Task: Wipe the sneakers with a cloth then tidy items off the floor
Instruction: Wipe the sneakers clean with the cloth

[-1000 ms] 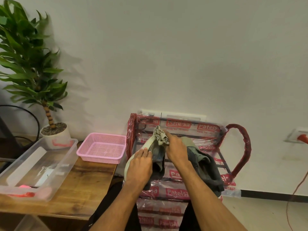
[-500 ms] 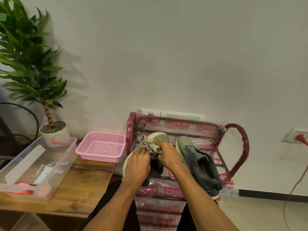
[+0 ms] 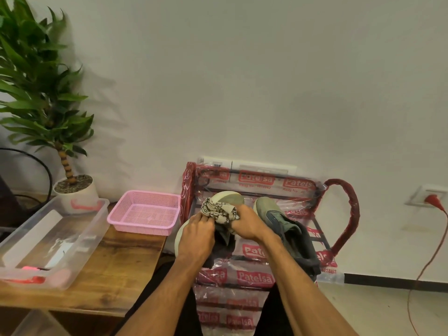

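Note:
My left hand [image 3: 196,235] grips a grey-green sneaker [image 3: 230,197] turned on its side, its pale sole facing left and its toe pointing away from me. My right hand [image 3: 249,225] presses a bunched, patterned beige cloth [image 3: 218,210] against the upper of that sneaker near the toe. A second grey-green sneaker [image 3: 287,229] rests on the top shelf of the plastic-wrapped red shoe rack [image 3: 344,214], just right of my right hand. The held sneaker's heel is hidden behind my left hand.
A pink mesh basket [image 3: 145,212] and a clear plastic tub [image 3: 52,241] sit on the wooden table [image 3: 116,270] at left, with a potted plant [image 3: 72,187] behind. A red cable [image 3: 426,260] hangs from a wall socket at right. Tiled floor lies at lower right.
My right hand with the cloth has slid back from the sneaker's toe toward its middle, and the held sneaker has sunk a little lower. The second sneaker has come out from behind my arm.

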A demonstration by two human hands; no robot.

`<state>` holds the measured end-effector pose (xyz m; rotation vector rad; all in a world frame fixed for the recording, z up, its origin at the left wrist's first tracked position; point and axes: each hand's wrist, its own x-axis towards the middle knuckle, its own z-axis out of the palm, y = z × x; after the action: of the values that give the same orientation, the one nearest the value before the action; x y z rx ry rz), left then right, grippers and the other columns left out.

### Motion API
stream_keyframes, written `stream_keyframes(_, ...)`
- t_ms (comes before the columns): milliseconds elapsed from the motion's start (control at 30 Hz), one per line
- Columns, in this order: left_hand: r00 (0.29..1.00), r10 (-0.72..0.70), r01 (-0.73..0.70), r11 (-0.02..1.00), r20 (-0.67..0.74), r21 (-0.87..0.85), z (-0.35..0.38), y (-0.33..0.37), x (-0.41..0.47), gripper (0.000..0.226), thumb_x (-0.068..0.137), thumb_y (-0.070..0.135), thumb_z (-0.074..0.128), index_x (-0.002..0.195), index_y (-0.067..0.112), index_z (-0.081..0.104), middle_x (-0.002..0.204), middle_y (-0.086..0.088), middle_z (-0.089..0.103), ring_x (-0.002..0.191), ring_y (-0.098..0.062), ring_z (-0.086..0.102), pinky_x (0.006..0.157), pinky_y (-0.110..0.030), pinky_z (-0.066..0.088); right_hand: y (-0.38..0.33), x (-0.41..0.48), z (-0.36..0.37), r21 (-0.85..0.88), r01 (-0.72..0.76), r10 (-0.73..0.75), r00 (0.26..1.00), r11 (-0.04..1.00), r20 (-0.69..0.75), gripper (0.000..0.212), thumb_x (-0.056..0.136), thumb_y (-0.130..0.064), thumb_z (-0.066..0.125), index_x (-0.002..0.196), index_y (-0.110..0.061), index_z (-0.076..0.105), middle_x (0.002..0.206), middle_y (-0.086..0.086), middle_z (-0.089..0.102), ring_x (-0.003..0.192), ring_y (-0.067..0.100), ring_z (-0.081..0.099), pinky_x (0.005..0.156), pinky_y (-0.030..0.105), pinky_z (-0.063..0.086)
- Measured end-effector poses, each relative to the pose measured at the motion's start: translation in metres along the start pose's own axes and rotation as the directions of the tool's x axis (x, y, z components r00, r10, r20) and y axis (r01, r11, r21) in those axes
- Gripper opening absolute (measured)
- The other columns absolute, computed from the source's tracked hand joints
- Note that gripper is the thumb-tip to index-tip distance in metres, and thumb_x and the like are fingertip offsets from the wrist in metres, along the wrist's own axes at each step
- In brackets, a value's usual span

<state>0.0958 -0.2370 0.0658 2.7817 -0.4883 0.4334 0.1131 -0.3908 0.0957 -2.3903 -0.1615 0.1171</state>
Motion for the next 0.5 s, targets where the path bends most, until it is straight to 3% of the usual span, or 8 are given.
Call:
stream_keyframes(100,1.0,0.014,-0.014,1.0,0.008,0.003,0.005,0.001,-0.002,0.038,0.092,0.011,0.051,0.129,0.011,0.055,0.135,-0.006,0.054,0.127,-0.021,0.046,0.104,-0.029,0.038,0.004,-0.007,-0.022,0.087,-0.099,0.093,0.993,0.991,0.073,0.028,0.081,-0.003,0.06,0.1,-0.021,0.07,0.096,0.005,0.074,0.086,0.019,0.068,0.074,0.044,0.057)
stream_keyframes(167,0.999,0.028,-0.029,0.999,0.015,0.018,0.009,0.002,-0.003,0.045,0.093,0.013,0.051,0.138,0.013,0.047,0.143,-0.005,0.047,0.133,-0.021,0.041,0.111,-0.03,0.034,0.005,-0.014,-0.04,0.12,-0.156,0.149,0.987,0.98,0.066,0.026,0.084,0.001,0.058,0.089,-0.023,0.067,0.087,0.005,0.073,0.078,0.02,0.068,0.066,0.036,0.057)
stream_keyframes(233,0.999,0.028,-0.029,0.999,0.019,0.026,0.011,0.003,-0.003,0.049,0.094,0.014,0.051,0.143,0.014,0.042,0.147,-0.005,0.043,0.136,-0.021,0.036,0.114,-0.031,0.03,0.003,-0.021,-0.053,0.163,-0.154,0.158,0.987,0.975,-0.015,0.023,0.087,-0.002,0.059,0.085,-0.024,0.064,0.083,-0.004,0.069,0.077,0.011,0.065,0.064,0.022,0.055)
stream_keyframes(300,0.999,0.036,-0.037,0.998,0.022,0.04,0.014,0.005,-0.004,0.051,0.096,0.015,0.05,0.145,0.014,0.038,0.151,-0.006,0.039,0.139,-0.021,0.033,0.117,-0.032,0.025,0.006,-0.017,-0.052,0.197,-0.148,0.179,0.973,0.969,-0.147,0.012,0.09,-0.013,0.06,0.087,-0.024,0.065,0.086,-0.004,0.069,0.079,0.008,0.063,0.066,0.022,0.052)
stream_keyframes(367,0.999,0.037,-0.038,0.998,0.024,0.052,0.016,0.005,-0.005,0.051,0.096,0.015,0.049,0.146,0.014,0.037,0.152,-0.007,0.037,0.141,-0.021,0.031,0.118,-0.032,0.023,0.008,-0.008,-0.04,0.227,-0.16,0.214,0.948,0.961,-0.235,0.008,0.089,-0.019,0.061,0.088,-0.021,0.069,0.086,-0.001,0.072,0.08,0.014,0.066,0.068,0.03,0.054)
stream_keyframes(500,0.999,0.048,-0.048,0.997,0.003,0.06,0.016,0.004,-0.005,0.052,0.096,0.016,0.049,0.147,0.015,0.036,0.153,-0.006,0.036,0.141,-0.02,0.031,0.117,-0.031,0.024,-0.007,0.005,-0.015,0.207,-0.123,0.172,0.957,0.97,-0.236,0.023,0.088,-0.01,0.059,0.109,-0.015,0.067,0.101,0.0,0.069,0.093,0.017,0.063,0.074,0.025,0.046)
